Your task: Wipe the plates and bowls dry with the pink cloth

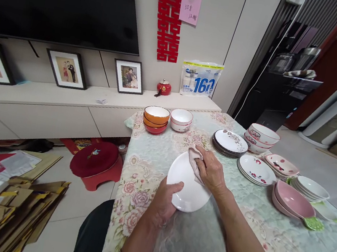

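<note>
A plain white plate is tilted up above the floral tablecloth, gripped at its lower left rim by my left hand. The thumb lies over the plate's face and the other fingers are hidden beneath. My right hand is closed on a pale pink cloth, pressed against the plate near its upper right edge. Closest to my right hand are a stack of dark-rimmed plates and a stack of white plates with red flowers.
Orange and red bowls and white bowls stand at the table's back. To the right are patterned bowls, pink dishes and small white dishes. A red stool and flattened cardboard are on the floor at left.
</note>
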`<state>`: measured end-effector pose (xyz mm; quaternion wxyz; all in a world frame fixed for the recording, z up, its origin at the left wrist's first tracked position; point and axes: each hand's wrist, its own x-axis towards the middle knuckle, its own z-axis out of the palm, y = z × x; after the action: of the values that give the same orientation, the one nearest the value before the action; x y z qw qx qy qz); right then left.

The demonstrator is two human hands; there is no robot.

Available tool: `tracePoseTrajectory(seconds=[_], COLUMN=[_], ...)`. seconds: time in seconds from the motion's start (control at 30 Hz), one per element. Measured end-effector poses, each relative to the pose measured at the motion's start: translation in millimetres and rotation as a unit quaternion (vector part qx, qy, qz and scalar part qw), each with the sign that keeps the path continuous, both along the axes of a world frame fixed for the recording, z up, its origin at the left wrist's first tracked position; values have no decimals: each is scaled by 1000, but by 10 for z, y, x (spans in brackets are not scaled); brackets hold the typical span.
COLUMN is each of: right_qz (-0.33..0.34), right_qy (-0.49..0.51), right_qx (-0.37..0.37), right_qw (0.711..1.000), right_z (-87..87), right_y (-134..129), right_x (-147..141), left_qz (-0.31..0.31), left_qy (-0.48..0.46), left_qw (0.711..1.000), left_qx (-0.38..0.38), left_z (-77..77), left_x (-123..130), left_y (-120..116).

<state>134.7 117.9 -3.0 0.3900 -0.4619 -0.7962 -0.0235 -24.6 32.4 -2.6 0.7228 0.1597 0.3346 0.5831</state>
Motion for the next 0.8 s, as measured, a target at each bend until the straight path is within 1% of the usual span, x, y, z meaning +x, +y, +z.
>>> tracePoseTrajectory(seconds=[0.07,0.13,0.27,0.33,0.37,0.43,0.47,0.53,0.6,0.63,0.67,0.7,0.73,0.8], right_qz=[-17,-54,-159,-172,-162,-115,-79,18,121,149,159,147,116,13], right_qy=[-4,-9,-32,-42,-45,-44,-42,-37,-35,-39,-52,-69,-87,-116], right_qx=[-16,-25,-1,7,5,-4,-9,-22,-41,-53,-61,-65,-62,-45], right_qw=[1000,998,987,984,986,992,996,999,991,987,984,985,987,992], right_z=[-52,-88,-99,-99,-102,-108,-107,-90,-56,-37,-19,-5,4,7], right_y=[50,81,61,24,0,-62,-102,-193,-274,-298,-306,-297,-272,-191], right_x=[-1,-4,-64,-126,-166,-262,-318,-438,-545,-582,-603,-605,-588,-507], left_qz=[15,41,87,95,94,89,88,90,101,105,107,107,106,101], left_qy=[-7,-13,-33,-49,-57,-71,-77,-88,-102,-112,-123,-134,-142,-152], left_qw=[1000,999,995,994,994,993,993,992,990,988,987,985,984,983], left_qx=[1,-4,-20,-21,-18,-5,2,10,13,14,16,15,12,1], left_z=[-26,-46,-60,-64,-68,-80,-88,-106,-121,-125,-125,-121,-112,-86], left_x=[48,74,92,109,121,141,147,144,125,112,98,87,78,74], left_y=[6,19,43,44,44,44,47,62,84,96,107,116,121,119])
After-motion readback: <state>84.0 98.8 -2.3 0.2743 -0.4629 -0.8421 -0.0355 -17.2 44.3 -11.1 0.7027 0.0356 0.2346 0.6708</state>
